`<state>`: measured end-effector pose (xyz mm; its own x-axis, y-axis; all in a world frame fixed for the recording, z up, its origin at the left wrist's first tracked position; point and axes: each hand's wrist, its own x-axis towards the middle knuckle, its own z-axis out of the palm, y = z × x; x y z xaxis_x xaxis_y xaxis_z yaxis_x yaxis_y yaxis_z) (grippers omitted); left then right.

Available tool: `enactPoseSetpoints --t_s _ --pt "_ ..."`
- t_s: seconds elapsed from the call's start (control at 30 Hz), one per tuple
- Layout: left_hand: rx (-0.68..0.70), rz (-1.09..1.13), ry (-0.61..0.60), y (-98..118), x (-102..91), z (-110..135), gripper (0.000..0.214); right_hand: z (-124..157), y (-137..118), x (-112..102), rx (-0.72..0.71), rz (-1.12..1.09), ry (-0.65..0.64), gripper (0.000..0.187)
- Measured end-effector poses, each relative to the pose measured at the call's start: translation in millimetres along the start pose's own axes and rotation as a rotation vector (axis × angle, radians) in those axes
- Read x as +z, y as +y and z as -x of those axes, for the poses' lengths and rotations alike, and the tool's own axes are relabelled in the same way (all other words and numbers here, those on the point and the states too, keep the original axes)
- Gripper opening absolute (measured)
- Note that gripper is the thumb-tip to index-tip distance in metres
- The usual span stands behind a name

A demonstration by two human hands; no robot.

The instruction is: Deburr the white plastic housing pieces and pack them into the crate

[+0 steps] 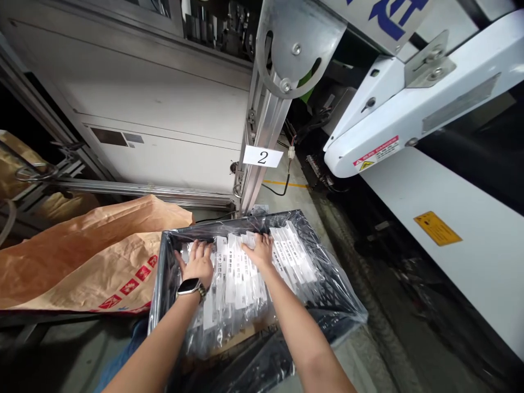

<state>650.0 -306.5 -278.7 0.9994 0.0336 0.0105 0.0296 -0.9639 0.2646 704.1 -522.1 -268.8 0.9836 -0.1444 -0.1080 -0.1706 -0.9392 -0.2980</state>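
A dark plastic crate (315, 232) lined with clear film holds a row of thin white-and-clear plastic pieces (241, 273) with small dark marks, standing close together. My left hand (198, 266), a watch (189, 287) on its wrist, rests on the left end of the row with fingers spread. Farther right, my right hand (261, 252) lies over the upper part of the row, thumb apart from the fingers. Another group of the white pieces (292, 256) leans just to the right of it. Neither hand appears to grip anything. Some brown cardboard (241, 335) shows through the film near the crate's front.
To the left lies an open brown paper sack (90, 262) with red marks. Behind the crate rises a metal post (262, 125) bearing a "2" label (262, 156). A white machine arm (409, 109) with a danger sticker overhangs the right side.
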Motion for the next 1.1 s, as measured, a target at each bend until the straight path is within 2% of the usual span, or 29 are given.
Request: enactPoseSetpoints --t_s 0.13,0.23,0.4,0.63,0.77,0.93,1.03,1.1 --pt "0.019 -0.013 0.017 14 -4.3 -9 0.035 -10 2 1 -0.012 0.032 -0.029 0.058" --pt "0.044 -0.015 -0.023 33 -0.1 -24 0.041 -16 -1 4 0.019 0.050 -0.041 0.060" --pt "-0.101 0.014 -0.083 58 14.3 -38 0.052 -16 -1 9 0.025 0.076 -0.031 0.062" --pt "-0.225 0.019 -0.108 76 22.7 -44 0.045 -9 2 10 0.005 0.085 -0.004 0.068" --pt "-0.229 0.011 -0.078 76 22.8 -37 0.045 -1 0 10 -0.020 0.077 -0.002 0.066" --pt "-0.260 0.008 -0.038 61 15.1 -24 0.043 0 -15 9 -0.123 0.052 -0.055 0.073" --pt "-0.266 0.037 -0.022 53 -0.2 -25 0.048 -3 -16 -8 -0.214 0.028 -0.134 0.075" --pt "-0.231 0.068 -0.026 52 -16.5 -24 0.054 4 -4 -27 -0.256 0.018 -0.197 0.066"
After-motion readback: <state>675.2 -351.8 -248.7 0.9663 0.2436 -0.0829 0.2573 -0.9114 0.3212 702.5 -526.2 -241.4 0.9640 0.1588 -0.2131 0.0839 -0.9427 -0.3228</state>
